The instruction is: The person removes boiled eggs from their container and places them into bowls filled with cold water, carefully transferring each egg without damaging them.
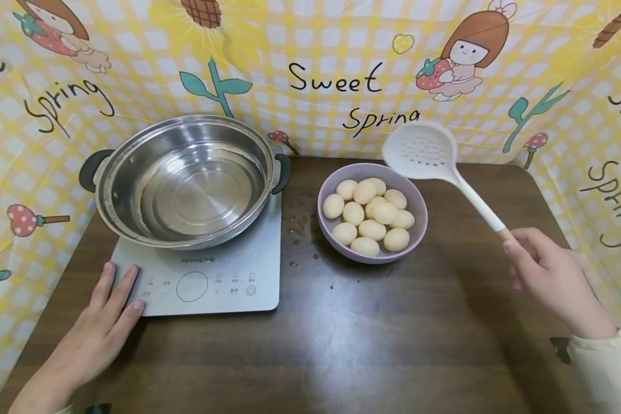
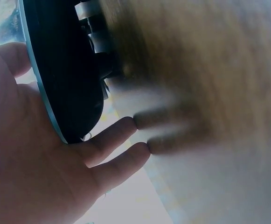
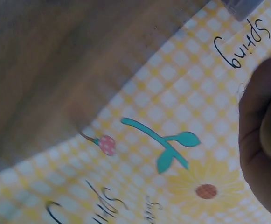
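My right hand (image 1: 551, 276) grips the light-brown end of a white slotted skimmer (image 1: 478, 204). The skimmer's perforated head is raised at the back right edge of a lilac bowl (image 1: 372, 256) with several pale eggs (image 1: 384, 212). My left hand (image 1: 95, 333) rests at the front left corner of a flat induction cooker (image 1: 227, 302), fingers fairly straight. In the left wrist view, thumb and fingers (image 2: 121, 170) lie around the cooker's edge (image 2: 63, 70). A two-handled steel pot (image 1: 196, 190) with clear water stands on the cooker. In the right wrist view, only part of the right hand (image 3: 256, 135) shows.
The dark wooden table (image 1: 352, 351) has water drops (image 1: 300, 224) between the cooker and the bowl. A yellow checked cloth (image 1: 336, 34) with printed figures hangs behind and along both sides.
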Demonstrator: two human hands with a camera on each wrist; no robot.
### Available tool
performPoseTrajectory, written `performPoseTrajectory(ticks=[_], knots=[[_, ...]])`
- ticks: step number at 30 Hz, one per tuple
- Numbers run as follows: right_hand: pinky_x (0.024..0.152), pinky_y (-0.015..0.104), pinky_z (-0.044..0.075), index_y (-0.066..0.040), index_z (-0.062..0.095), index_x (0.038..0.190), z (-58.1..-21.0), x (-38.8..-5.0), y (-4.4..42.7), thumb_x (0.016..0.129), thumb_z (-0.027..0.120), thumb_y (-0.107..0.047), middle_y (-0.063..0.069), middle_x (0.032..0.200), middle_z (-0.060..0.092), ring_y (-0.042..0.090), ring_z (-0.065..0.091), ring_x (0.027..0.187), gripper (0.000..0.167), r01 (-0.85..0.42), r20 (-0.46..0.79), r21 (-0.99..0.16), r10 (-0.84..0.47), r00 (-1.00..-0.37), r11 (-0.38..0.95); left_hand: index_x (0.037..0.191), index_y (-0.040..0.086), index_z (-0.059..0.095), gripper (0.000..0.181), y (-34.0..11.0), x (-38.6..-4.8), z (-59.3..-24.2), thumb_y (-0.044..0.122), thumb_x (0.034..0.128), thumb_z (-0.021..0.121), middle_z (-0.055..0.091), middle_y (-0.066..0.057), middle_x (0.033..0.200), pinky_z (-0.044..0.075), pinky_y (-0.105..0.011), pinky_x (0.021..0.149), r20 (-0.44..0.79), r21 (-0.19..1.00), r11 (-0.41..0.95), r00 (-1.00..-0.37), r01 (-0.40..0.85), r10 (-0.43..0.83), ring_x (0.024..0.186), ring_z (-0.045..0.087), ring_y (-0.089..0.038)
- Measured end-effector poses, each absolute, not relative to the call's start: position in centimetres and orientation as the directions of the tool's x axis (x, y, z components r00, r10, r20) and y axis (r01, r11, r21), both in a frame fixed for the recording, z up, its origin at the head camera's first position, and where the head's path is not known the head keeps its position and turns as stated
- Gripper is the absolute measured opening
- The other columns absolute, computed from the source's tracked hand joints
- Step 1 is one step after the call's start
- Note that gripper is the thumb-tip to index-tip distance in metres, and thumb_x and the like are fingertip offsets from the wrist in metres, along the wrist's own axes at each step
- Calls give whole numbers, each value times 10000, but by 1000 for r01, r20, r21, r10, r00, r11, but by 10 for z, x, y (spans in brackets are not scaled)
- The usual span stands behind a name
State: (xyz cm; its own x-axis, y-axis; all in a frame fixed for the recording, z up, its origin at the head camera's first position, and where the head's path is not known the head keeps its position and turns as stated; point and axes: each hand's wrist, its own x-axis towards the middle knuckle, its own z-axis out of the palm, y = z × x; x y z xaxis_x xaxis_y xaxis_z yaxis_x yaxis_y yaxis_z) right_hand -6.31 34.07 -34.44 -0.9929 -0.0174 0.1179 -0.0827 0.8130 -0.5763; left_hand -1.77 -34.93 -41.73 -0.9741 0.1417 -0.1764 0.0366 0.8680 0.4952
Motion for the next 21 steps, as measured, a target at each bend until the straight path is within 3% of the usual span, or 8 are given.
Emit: performPoseTrajectory(ticks=[3, 8, 12, 21], knots=[[457, 345, 526, -14, 564, 1171, -349, -67, 347, 1098, 429, -337, 109, 668, 611, 223, 629, 514, 358, 38, -18, -636, 34, -999, 771, 1632, 161, -22, 647, -349, -17, -417, 313, 1117, 338, -284, -125, 1627, 142, -815, 984, -182, 495, 868, -974, 31, 138, 1377, 8, -678], [471, 401, 555, 106, 500, 1213, -364, -71, 359, 1110, 312, -396, 117, 656, 591, 266, 634, 507, 546, 195, -198, -649, 84, -977, 735, 1632, 163, -22, 648, -349, -18, -417, 318, 1117, 339, -284, -118, 1628, 150, -814, 979, -184, 492, 870, -973, 31, 139, 1375, 13, -681], [472, 425, 560, 144, 447, 1223, -380, -73, 361, 1104, 282, -419, 108, 656, 543, 271, 616, 503, 598, 325, -332, -680, 120, -936, 657, 1630, 161, -35, 650, -349, -18, -416, 320, 1118, 332, -294, -116, 1624, 149, -815, 976, -191, 489, 872, -972, 28, 139, 1382, -8, -671], [406, 412, 522, 114, 409, 1207, -398, -76, 343, 1080, 303, -506, 98, 596, 524, 248, 579, 445, 642, 399, -416, -683, 124, -901, 611, 1629, 159, -37, 648, -349, -19, -415, 320, 1118, 328, -300, -117, 1620, 152, -821, 966, -202, 492, 871, -970, 22, 139, 1376, -12, -678]])
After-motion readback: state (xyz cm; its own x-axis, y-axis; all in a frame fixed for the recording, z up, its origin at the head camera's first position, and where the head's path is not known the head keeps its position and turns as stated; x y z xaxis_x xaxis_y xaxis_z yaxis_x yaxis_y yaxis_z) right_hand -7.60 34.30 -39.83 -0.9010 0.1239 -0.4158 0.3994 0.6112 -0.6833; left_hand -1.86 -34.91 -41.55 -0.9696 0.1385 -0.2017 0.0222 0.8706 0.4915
